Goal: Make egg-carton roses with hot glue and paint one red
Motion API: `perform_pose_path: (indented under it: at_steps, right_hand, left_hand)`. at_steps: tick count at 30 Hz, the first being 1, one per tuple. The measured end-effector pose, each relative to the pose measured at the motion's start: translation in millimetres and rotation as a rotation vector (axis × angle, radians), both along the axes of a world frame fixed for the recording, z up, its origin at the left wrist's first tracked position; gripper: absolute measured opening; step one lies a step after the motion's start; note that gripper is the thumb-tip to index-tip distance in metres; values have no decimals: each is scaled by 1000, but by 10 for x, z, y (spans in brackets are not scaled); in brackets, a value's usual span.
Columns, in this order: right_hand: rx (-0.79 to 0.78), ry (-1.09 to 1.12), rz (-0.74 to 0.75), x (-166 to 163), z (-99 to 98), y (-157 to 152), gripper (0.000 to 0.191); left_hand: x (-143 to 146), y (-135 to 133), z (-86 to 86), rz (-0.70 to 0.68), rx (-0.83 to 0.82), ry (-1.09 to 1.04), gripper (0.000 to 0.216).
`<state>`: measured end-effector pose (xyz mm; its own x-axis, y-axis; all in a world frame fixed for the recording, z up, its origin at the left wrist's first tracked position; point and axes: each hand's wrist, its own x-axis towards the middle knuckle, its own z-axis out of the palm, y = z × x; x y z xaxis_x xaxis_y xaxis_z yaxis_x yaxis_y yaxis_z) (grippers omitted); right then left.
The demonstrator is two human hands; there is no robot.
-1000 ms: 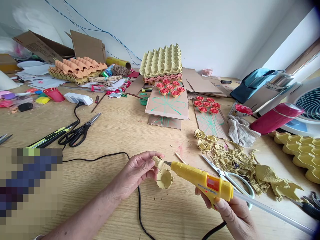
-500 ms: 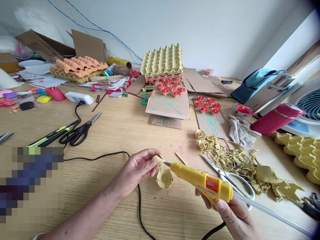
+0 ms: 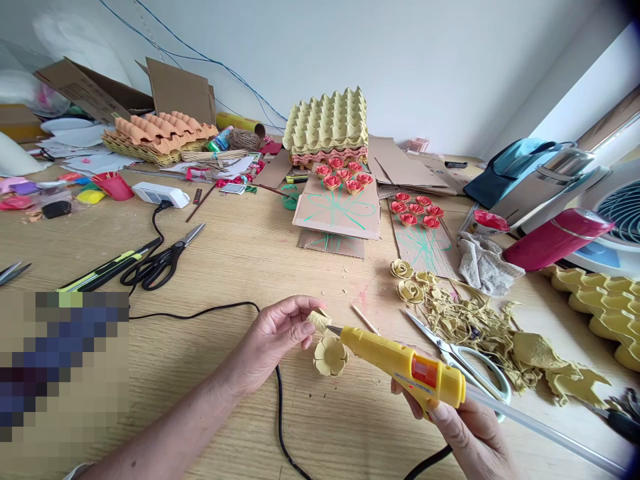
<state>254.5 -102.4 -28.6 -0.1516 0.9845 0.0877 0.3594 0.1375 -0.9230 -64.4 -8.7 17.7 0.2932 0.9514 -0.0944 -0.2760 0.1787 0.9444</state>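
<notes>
My left hand [image 3: 277, 337] pinches a small rolled piece of yellow egg-carton card [image 3: 319, 320] just above the wooden table [image 3: 250, 260]. My right hand [image 3: 467, 433] grips a yellow hot glue gun [image 3: 405, 365] whose metal tip touches that rolled piece. A clear glue stick pokes out of the gun's back toward the right. Directly under the rolled piece lies a yellow paper flower with open petals [image 3: 330, 355]. The gun's black cord [image 3: 278, 407] runs beneath my left wrist.
White-handled scissors [image 3: 460, 357] and a heap of yellow card scraps [image 3: 480, 327] lie right of the gun, with two finished yellow roses [image 3: 406, 280]. Cardboard sheets carry red paper roses [image 3: 344, 175]. Egg trays [image 3: 326, 123], black scissors [image 3: 159, 263], a red flask [image 3: 553, 239] and a cloth [image 3: 485, 263] surround them.
My left hand has turned the rolled piece slightly against the glue tip. The view has shifted a little; both hands stay in about the same place.
</notes>
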Motion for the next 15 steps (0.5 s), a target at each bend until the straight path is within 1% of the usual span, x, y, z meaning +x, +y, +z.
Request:
perform_pose_path:
  at_steps: [6, 12, 15]
  right_hand:
    - [-2, -28, 14, 17, 18, -4, 32]
    - [-9, -11, -16, 7, 24, -2, 34]
    - [-2, -22, -16, 4, 22, -4, 32]
  left_hand:
    - [-1, -6, -10, 1, 21, 4, 35]
    - [5, -10, 9, 2, 18, 4, 35]
    - [7, -3, 14, 10, 9, -2, 36]
